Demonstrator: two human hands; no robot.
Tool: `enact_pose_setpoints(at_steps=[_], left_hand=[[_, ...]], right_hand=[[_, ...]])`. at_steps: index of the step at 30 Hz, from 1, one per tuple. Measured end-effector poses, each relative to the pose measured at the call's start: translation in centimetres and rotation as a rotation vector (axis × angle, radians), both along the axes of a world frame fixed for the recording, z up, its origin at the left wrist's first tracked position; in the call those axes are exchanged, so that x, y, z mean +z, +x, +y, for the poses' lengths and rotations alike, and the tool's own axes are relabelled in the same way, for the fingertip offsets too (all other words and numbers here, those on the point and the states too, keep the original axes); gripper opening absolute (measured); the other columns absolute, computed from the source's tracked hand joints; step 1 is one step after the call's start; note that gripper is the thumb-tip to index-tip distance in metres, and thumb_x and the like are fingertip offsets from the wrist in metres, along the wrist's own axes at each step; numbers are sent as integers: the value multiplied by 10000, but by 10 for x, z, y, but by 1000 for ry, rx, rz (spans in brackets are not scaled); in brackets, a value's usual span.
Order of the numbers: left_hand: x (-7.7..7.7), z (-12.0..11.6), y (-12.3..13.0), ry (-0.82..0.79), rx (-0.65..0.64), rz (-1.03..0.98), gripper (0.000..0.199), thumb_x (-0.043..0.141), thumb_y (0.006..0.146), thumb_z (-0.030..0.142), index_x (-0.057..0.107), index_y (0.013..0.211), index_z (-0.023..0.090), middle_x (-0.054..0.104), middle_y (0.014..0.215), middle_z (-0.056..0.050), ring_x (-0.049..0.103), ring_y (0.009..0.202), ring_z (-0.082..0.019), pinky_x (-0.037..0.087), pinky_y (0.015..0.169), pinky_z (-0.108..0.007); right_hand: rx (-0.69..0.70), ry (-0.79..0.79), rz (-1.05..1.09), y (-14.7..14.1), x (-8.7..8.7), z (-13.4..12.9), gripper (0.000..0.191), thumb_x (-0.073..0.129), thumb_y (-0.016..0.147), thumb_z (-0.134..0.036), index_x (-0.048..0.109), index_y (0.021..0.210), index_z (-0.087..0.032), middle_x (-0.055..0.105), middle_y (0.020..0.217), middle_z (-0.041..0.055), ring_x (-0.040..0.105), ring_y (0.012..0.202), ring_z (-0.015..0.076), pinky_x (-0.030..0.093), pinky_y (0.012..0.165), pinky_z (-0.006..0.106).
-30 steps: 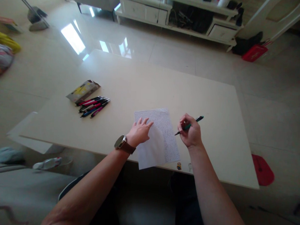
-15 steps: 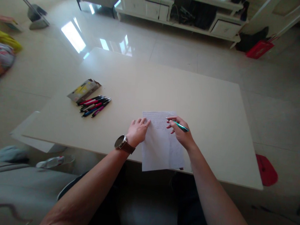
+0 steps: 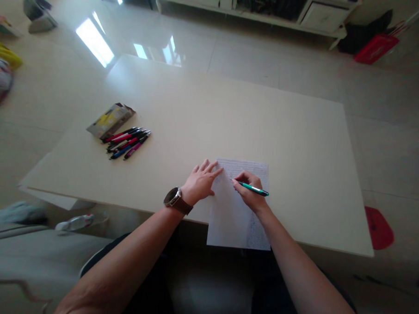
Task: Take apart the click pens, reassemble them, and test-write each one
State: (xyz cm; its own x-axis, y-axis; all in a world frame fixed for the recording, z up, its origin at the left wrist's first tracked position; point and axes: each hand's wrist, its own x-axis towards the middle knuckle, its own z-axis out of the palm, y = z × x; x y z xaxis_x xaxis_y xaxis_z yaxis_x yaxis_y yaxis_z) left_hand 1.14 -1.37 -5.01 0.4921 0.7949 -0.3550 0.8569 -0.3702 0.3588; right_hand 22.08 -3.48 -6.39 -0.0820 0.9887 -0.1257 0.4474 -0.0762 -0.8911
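A white sheet of paper (image 3: 229, 222) with lines of handwriting on its upper part lies at the table's front edge, its lower end hanging past the edge. My left hand (image 3: 200, 182), with a watch (image 3: 173, 197) on the wrist, rests with fingers spread on the paper's upper left side. In my right hand (image 3: 251, 191) is a green pen (image 3: 253, 188), pinched between thumb and fingers. Its tip is at the paper, just below the written lines; whether it touches I cannot tell.
On the left of the white table (image 3: 293, 147) lie several pens (image 3: 126, 144) beside an opened yellow and grey box (image 3: 110, 120). A plastic bottle (image 3: 76, 222) lies below the table at left. A red bag (image 3: 376, 47) stands on the floor at the far right.
The paper has shifted right and turned slightly. My left hand's fingers have spread more, and my right hand has closed round the pen and brought it lower on the sheet. The view has tilted down.
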Motion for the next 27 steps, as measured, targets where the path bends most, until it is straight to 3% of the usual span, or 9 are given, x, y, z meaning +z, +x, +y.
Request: enact_pose_setpoints(at_steps=[5, 10, 18, 27], left_hand=[[1, -8, 12, -3, -5, -8, 1011, 862, 686, 302, 317, 1538, 303, 247, 1641, -87, 151, 1504, -407, 269, 1180, -558], [-5, -9, 11, 10, -13, -28, 1009, 856, 692, 302, 306, 1538, 302, 254, 1636, -97, 156, 1500, -421, 289, 1169, -576], [-16, -12, 9, 37, 11, -73, 1008, 855, 690, 274, 309, 1538, 293, 249, 1637, -94, 145, 1498, -433, 277, 1177, -603], [-9, -11, 11, 5, 12, -54, 990, 835, 709, 238, 301, 1543, 262, 227, 1640, -114, 128, 1500, -435, 262, 1183, -613]], right_hand=[[27, -4, 13, -7, -13, -5, 98, 640, 751, -266, 590, 691, -208, 620, 671, -9, 568, 622, 151, 430, 604, 271], [99, 100, -103, -9, -28, -11, 179, 619, 731, -227, 506, 593, -215, 560, 590, -30, 500, 564, 136, 375, 594, 272], [118, 134, -179, -10, -28, -11, 224, 606, 759, -210, 465, 585, -211, 518, 575, -37, 467, 550, 120, 339, 581, 265], [128, 101, -147, -13, -25, -9, 186, 621, 721, -188, 500, 581, -202, 524, 562, -43, 456, 540, 110, 342, 572, 261]])
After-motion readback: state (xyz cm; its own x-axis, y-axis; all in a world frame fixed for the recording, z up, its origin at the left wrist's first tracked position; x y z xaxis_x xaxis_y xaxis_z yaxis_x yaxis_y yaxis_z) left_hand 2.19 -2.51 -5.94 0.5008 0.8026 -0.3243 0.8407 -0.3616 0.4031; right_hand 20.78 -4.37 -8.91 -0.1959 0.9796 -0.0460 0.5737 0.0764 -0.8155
